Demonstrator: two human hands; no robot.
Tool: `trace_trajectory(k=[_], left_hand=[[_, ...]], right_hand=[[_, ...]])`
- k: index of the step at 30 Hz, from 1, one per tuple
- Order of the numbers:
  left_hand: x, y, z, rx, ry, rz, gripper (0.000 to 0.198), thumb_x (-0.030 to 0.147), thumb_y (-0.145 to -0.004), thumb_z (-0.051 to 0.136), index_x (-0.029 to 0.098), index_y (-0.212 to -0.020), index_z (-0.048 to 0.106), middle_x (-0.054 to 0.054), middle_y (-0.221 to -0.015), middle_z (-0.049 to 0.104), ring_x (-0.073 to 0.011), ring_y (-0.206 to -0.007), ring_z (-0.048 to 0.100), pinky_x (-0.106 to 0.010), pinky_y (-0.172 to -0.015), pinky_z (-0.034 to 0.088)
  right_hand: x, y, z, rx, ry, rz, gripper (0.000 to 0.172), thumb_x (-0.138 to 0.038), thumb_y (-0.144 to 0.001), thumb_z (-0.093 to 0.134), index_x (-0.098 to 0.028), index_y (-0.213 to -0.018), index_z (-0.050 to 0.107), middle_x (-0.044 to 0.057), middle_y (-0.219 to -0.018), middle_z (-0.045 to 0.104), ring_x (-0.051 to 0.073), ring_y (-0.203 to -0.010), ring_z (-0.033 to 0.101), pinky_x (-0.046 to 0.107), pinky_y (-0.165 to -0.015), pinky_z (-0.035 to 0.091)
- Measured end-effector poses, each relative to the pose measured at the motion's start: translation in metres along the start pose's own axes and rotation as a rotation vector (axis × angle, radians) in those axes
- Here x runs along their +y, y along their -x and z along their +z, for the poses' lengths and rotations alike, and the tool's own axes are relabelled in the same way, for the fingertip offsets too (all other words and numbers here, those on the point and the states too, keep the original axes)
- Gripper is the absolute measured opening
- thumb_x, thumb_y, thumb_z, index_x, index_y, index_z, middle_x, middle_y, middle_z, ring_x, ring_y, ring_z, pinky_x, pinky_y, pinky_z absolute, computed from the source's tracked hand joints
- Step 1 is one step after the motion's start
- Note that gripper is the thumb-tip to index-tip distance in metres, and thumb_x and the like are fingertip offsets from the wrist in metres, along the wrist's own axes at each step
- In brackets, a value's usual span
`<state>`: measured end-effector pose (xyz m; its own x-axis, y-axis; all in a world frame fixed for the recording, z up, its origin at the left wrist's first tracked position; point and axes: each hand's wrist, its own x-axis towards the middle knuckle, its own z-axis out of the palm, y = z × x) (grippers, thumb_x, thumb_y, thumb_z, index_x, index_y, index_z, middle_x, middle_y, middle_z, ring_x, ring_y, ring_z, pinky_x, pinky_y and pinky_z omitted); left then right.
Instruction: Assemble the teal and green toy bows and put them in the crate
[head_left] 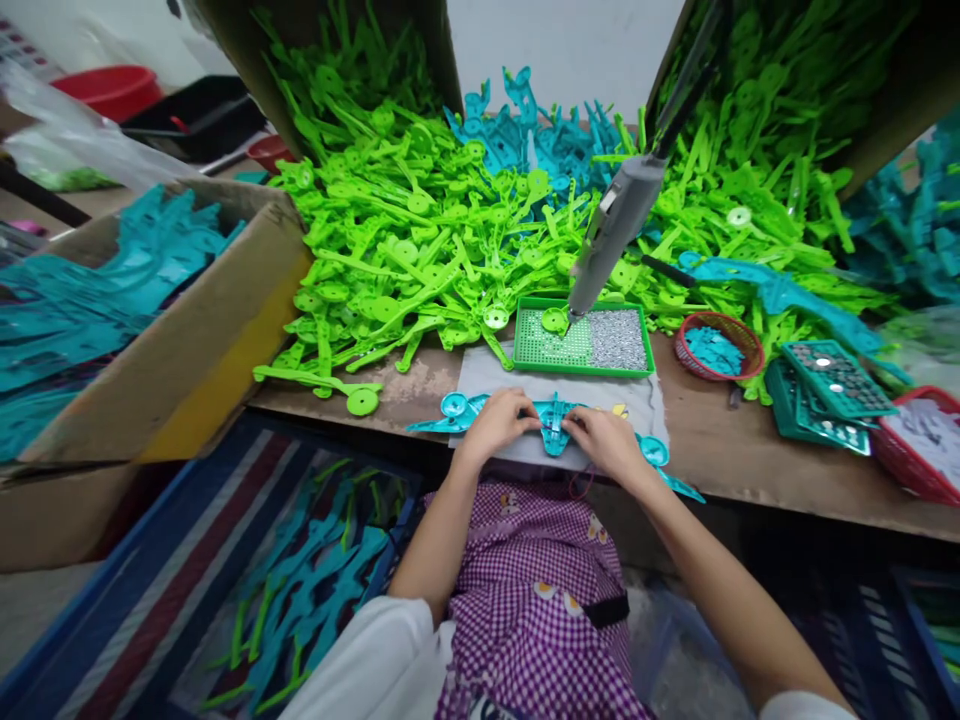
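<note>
A long blue plastic part (556, 424), with a round cup towards each end, lies across the pale cloth (480, 372) at the table's front edge. My left hand (501, 424) bends over its left half, fingertips pinched by the middle piece. From the other side my right hand (604, 437) pinches at the same middle piece. Whatever is between the fingertips is too small to name. Behind the hands stands a green tray (583, 372) of small metal pieces, with a lime disc-ended part on it. A grey power screwdriver (616, 225) hangs above, its tip near the tray.
Lime plastic parts (390, 260) are heaped behind, with blue parts (525, 130) among them. A carton (172, 330) of blue parts stands left. To the right are a red basket (716, 372) of blue pieces and stacked green trays (836, 378). A blue crate (247, 470) sits below left.
</note>
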<state>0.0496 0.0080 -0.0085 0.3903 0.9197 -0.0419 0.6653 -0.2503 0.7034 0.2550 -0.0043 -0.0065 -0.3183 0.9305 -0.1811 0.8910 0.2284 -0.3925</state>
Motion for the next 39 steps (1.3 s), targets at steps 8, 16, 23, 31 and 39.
trace_trajectory(k=[8,16,23,31,39], left_hand=[[-0.016,0.004,-0.009,0.068,0.37,-0.064,0.009,0.023,-0.078,0.061,0.016,-0.072,0.063,-0.001,-0.078,0.06,-0.0142,-0.072,0.055,-0.027,-0.069,0.043],[-0.017,0.004,-0.01,0.083,0.405,-0.043,0.01,0.018,-0.072,0.056,0.017,-0.062,0.056,-0.002,-0.08,0.058,-0.0156,-0.08,0.056,-0.029,-0.079,0.044],[-0.02,0.002,-0.007,0.098,0.407,-0.065,0.009,0.024,-0.076,0.056,0.017,-0.071,0.057,-0.002,-0.078,0.059,-0.015,-0.077,0.056,-0.029,-0.074,0.045],[-0.015,0.024,-0.015,0.189,-0.052,0.243,0.006,0.02,-0.085,0.051,0.017,-0.083,0.055,-0.01,-0.105,0.053,-0.0186,-0.091,0.057,-0.034,-0.083,0.048],[-0.031,0.023,-0.01,0.191,-0.063,0.267,0.007,0.022,-0.088,0.051,0.017,-0.088,0.055,-0.009,-0.104,0.053,-0.0178,-0.095,0.059,-0.031,-0.086,0.049]], right_hand=[[0.03,0.003,-0.003,0.001,-0.523,-0.192,0.02,-0.026,-0.084,0.056,-0.019,-0.103,0.059,0.003,-0.087,0.061,0.013,-0.07,0.054,0.029,-0.068,0.045],[0.022,0.006,0.0,0.044,-0.298,-0.274,0.022,-0.02,-0.088,0.05,-0.02,-0.103,0.066,0.007,-0.096,0.058,0.017,-0.084,0.058,0.033,-0.08,0.047],[0.023,0.011,0.001,0.01,-0.154,-0.392,0.028,-0.023,-0.093,0.043,-0.023,-0.108,0.067,0.008,-0.102,0.059,0.018,-0.093,0.059,0.034,-0.084,0.048],[0.02,0.012,-0.004,0.019,-0.154,-0.343,0.024,-0.024,-0.092,0.045,-0.021,-0.105,0.066,0.007,-0.097,0.059,0.018,-0.088,0.059,0.032,-0.082,0.048],[0.014,0.009,-0.004,-0.058,0.066,-0.434,0.03,-0.02,-0.093,0.04,-0.021,-0.109,0.066,0.009,-0.099,0.058,0.018,-0.087,0.057,0.034,-0.078,0.047]])
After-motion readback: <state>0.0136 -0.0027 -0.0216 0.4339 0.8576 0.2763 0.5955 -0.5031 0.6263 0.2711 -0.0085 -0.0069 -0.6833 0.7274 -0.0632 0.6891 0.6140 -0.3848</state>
